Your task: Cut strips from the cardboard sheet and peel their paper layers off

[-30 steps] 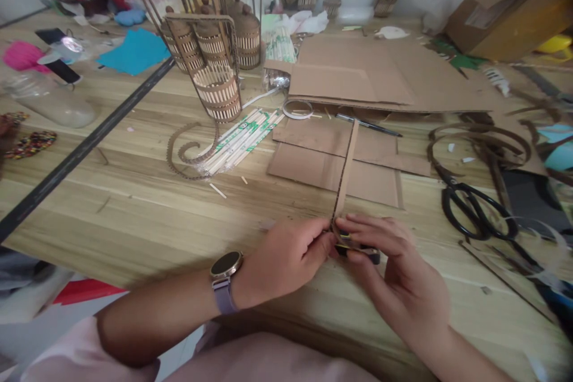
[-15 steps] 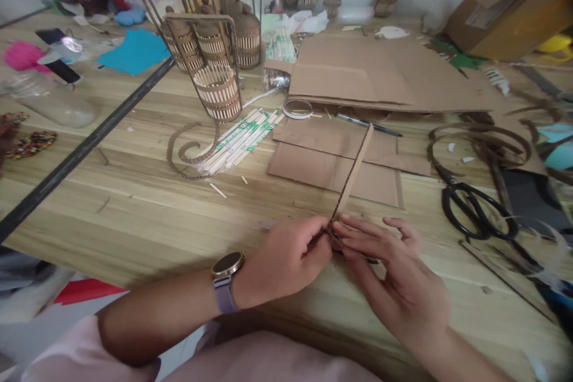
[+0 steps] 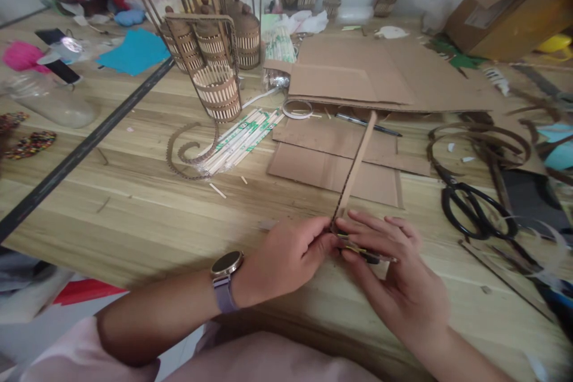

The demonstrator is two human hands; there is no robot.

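My left hand point(image 3: 290, 253), with a watch on its wrist, is closed in a pinch on the lower end of a narrow corrugated cardboard strip point(image 3: 356, 170). From there the strip rises away from me over flat cardboard. My right hand point(image 3: 398, 277) meets the left at that lower end, its fingers bent over the thumb. Between them lies a small thin object point(image 3: 356, 246) with dark and yellowish parts; its kind I cannot make out. The fingers partly hide where strip and object meet.
Small stick-and-cardboard baskets point(image 3: 218, 92) with tall handles stand at the back left. Beside them lie packaged sticks point(image 3: 244, 140) and a curled strip point(image 3: 172, 155). Cardboard sheets point(image 3: 353, 74) and a pen point(image 3: 369, 124) lie ahead. Black-handled scissors point(image 3: 474, 212) are at right, near a box point(image 3: 505, 12).
The cardboard strip's far end has moved slightly up and away. The small dark and yellowish object now shows between my right thumb and fingers. Both hands stay close together.
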